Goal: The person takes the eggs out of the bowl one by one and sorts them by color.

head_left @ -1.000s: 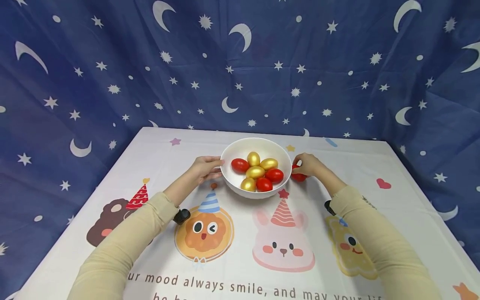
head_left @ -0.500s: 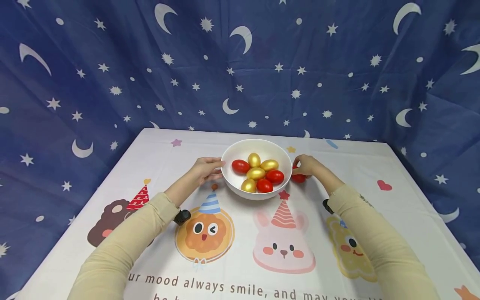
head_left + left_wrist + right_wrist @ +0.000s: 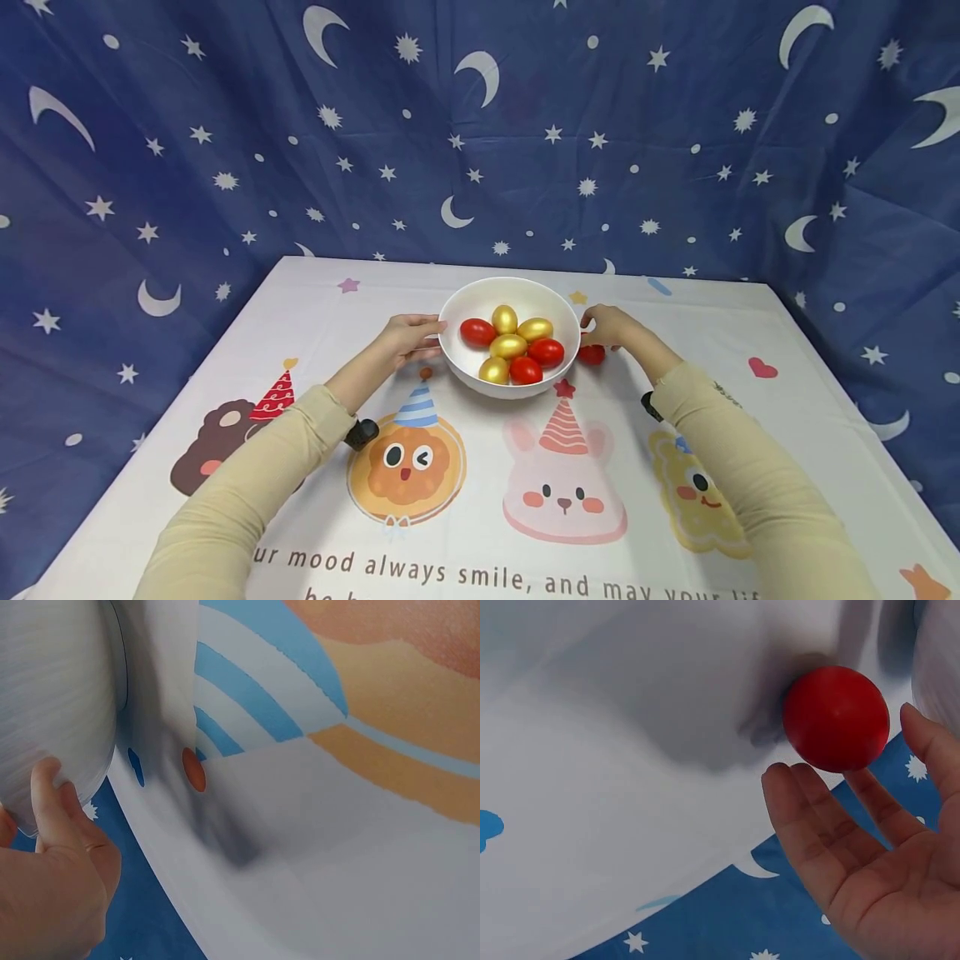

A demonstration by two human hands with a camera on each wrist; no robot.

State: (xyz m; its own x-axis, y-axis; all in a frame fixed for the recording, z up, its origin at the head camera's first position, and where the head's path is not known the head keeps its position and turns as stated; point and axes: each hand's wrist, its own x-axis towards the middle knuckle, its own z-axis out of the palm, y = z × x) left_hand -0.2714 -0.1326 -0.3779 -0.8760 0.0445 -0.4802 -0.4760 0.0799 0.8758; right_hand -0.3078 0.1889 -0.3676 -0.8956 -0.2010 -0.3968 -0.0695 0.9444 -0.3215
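Observation:
A white bowl (image 3: 510,388) stands on the table, holding several gold eggs (image 3: 508,347) and 3 red eggs (image 3: 477,332). My left hand (image 3: 407,339) grips the bowl's left side, thumb over the rim and fingers against the outer wall. In the left wrist view, the fingers (image 3: 52,802) press the bowl's outside (image 3: 56,705). Another red egg (image 3: 836,720) is outside the bowl, close to its right side. My right hand (image 3: 877,862) is around this egg with spread fingers, the thumb apart from it. Whether a fingertip touches the egg is hard to tell.
The table is covered by a white cloth (image 3: 300,533) printed with cartoon faces and lettering. A dark blue curtain (image 3: 375,125) with moons and stars hangs behind the table's far edge. Dark wrist cameras (image 3: 362,434) sit under both forearms.
The right fingers have loosened around the red egg outside the bowl, which shows slightly lower beneath them. The left hand and bowl hold their place; the whole head view shifts slightly.

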